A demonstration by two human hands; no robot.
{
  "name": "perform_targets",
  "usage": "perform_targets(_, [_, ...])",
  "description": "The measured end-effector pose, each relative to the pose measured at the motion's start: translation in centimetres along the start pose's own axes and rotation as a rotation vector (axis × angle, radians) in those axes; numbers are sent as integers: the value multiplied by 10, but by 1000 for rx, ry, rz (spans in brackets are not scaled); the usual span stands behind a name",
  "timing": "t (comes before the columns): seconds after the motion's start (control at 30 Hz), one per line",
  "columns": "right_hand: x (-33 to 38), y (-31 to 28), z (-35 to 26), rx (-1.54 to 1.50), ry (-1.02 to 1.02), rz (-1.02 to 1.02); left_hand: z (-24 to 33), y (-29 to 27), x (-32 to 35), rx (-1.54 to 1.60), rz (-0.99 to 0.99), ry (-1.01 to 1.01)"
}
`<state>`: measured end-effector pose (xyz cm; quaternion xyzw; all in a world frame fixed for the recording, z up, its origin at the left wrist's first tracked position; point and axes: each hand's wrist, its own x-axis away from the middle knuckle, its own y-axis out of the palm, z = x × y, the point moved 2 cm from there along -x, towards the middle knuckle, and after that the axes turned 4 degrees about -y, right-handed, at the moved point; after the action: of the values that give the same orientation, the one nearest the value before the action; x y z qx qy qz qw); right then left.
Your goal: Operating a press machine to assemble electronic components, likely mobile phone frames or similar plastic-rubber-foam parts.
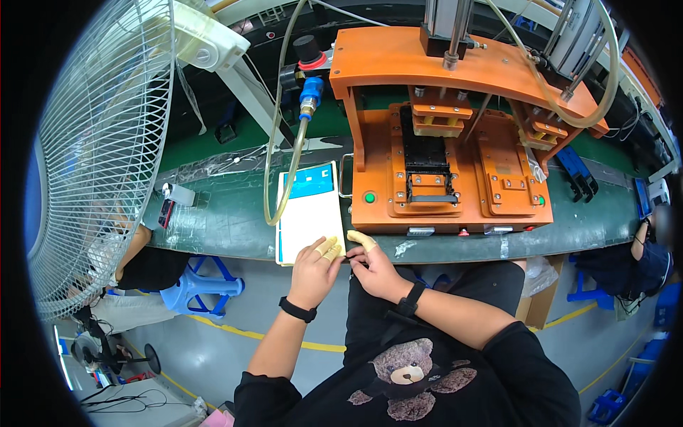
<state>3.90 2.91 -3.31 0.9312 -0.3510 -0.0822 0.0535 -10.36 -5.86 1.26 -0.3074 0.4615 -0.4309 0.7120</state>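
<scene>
At the table's front edge, my left hand and my right hand meet with thumbs and fingers closed. A small dark piece shows between their fingertips, too small to name. Pale yellow finger cots cover some fingers of both hands. Beneath my left fingers lies a white sheet or pad with a blue panel at its top. The orange pneumatic press stands just beyond my right hand. A black frame-like part rests in its left fixture.
A large fan fills the left side. A clear hose hangs over the white pad. Dark blue parts lie right of the press. A small white device sits on the green table. Other people sit at both sides.
</scene>
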Motion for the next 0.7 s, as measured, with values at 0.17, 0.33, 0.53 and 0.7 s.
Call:
perform_targets(0.17, [-1,2,-22,313,-246,0,-12,0,1,313,15,-296])
perform_targets(0.33, [-14,19,-35,944,-384,-228,-64,-20,-3,884,380,-786])
perform_targets(0.53, [-18,24,-37,941,-428,-267,-77,-95,26,749,819,-701])
perform_targets(0.7, [1,28,-58,-393,313,-185,48,-66,56,421,201,-198])
